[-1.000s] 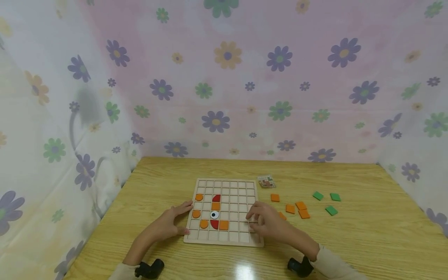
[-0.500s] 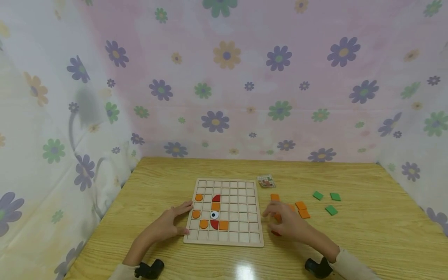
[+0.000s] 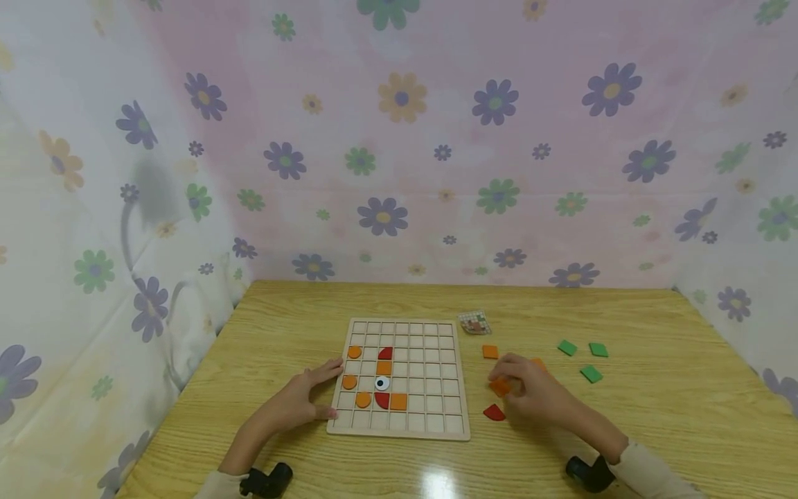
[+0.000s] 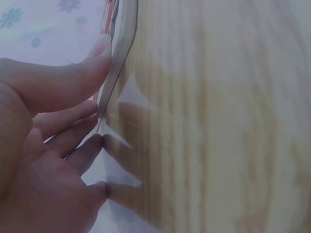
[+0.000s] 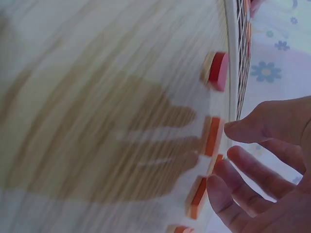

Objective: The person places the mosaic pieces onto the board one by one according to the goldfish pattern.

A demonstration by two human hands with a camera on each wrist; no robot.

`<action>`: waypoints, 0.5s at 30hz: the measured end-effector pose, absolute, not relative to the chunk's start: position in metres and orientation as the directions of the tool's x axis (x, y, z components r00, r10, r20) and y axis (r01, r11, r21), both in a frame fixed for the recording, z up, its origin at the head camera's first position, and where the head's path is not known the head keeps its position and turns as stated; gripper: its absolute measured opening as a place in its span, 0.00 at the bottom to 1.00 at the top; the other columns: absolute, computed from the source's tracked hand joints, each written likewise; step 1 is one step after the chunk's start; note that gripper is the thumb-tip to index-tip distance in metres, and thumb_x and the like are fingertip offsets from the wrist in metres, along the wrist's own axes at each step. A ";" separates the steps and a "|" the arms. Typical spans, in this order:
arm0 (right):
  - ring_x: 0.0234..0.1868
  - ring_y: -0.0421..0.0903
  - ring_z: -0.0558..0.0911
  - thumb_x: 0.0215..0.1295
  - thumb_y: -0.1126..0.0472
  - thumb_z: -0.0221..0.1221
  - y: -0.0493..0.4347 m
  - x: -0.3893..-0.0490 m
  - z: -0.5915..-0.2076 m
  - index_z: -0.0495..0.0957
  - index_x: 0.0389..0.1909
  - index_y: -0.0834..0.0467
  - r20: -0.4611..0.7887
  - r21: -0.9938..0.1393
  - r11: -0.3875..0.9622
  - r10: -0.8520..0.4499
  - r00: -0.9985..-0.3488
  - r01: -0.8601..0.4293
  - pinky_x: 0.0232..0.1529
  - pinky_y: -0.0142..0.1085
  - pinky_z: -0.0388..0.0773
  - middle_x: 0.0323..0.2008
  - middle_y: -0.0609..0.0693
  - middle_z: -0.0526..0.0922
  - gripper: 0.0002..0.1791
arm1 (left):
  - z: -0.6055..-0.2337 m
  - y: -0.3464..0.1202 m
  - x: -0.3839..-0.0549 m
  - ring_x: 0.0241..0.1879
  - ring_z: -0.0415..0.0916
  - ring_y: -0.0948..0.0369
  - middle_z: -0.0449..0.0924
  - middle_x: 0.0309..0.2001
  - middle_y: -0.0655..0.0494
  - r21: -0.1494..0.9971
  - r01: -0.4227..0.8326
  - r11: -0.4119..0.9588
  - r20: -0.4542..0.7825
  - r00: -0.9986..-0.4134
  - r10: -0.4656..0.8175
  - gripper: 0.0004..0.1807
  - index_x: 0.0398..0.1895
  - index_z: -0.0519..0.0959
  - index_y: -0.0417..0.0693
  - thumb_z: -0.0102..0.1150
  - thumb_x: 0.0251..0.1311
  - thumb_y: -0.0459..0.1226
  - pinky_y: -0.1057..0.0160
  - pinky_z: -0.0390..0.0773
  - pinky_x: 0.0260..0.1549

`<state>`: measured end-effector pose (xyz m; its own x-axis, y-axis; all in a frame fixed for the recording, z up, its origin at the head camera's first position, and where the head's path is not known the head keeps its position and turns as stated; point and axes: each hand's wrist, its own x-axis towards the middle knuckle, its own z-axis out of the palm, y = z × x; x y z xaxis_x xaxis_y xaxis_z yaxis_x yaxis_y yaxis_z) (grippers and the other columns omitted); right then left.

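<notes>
My left hand (image 3: 302,398) rests with thumb and fingers at the left edge of a light wooden grid board (image 3: 430,436). In the left wrist view its thumb (image 4: 73,82) lies along the board's side. Orange discs (image 3: 350,382), red quarter-circles (image 3: 382,400), orange squares (image 3: 399,401) and a white eye disc (image 3: 382,383) sit in the board's cells. Right of the board, my right hand (image 3: 536,391) reaches over an orange square tile (image 3: 499,387), fingers loosely bent. In the right wrist view its thumb tip is right at an upper orange tile (image 5: 213,137). A red quarter-circle (image 3: 494,412) lies beside that hand.
A small picture card (image 3: 475,323) lies by the board's top right corner. One orange tile (image 3: 490,352) lies below it, and others are partly hidden behind the right hand. Several green tiles (image 3: 591,373) lie farther right. Flowered cloth (image 3: 436,166) surrounds the table.
My right hand has moved right, from the board's right edge to the orange tiles. The red quarter-circle beside the board has come into view. The left hand stays in place.
</notes>
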<state>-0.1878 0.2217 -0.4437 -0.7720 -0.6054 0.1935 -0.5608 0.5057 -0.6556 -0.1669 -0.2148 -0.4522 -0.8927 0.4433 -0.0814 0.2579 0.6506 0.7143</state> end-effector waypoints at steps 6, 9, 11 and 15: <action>0.34 0.44 0.76 0.44 0.82 0.55 0.227 -0.192 -0.448 0.82 0.40 0.59 0.220 -0.614 0.489 -0.647 -0.730 -0.619 0.27 0.32 0.73 0.40 0.50 0.79 0.23 | -0.453 -0.216 -0.166 0.71 0.47 0.47 0.54 0.72 0.49 0.715 0.263 0.648 -0.074 -0.893 0.444 0.43 0.69 0.63 0.40 0.71 0.49 0.39 0.37 0.39 0.65; 0.32 0.43 0.74 0.44 0.82 0.55 0.228 -0.192 -0.451 0.82 0.40 0.59 0.222 -0.612 0.480 -0.659 -0.719 -0.629 0.26 0.31 0.71 0.39 0.49 0.79 0.23 | -0.453 -0.216 -0.166 0.71 0.47 0.46 0.54 0.72 0.49 0.718 0.263 0.644 -0.071 -0.893 0.444 0.43 0.69 0.63 0.40 0.71 0.49 0.39 0.36 0.39 0.65; 0.28 0.42 0.71 0.44 0.82 0.56 0.228 -0.192 -0.452 0.82 0.39 0.58 0.219 -0.611 0.484 -0.656 -0.722 -0.626 0.23 0.30 0.68 0.37 0.48 0.78 0.23 | -0.453 -0.216 -0.166 0.71 0.47 0.46 0.54 0.72 0.49 0.718 0.266 0.644 -0.069 -0.893 0.445 0.43 0.69 0.63 0.40 0.71 0.49 0.40 0.36 0.40 0.65; 0.25 0.38 0.67 0.46 0.81 0.57 0.229 -0.192 -0.452 0.82 0.38 0.57 0.199 -0.608 0.513 -0.641 -0.742 -0.606 0.21 0.28 0.65 0.34 0.45 0.76 0.21 | -0.454 -0.216 -0.167 0.71 0.47 0.46 0.54 0.72 0.49 0.720 0.265 0.641 -0.068 -0.893 0.445 0.43 0.69 0.63 0.40 0.71 0.49 0.39 0.36 0.42 0.65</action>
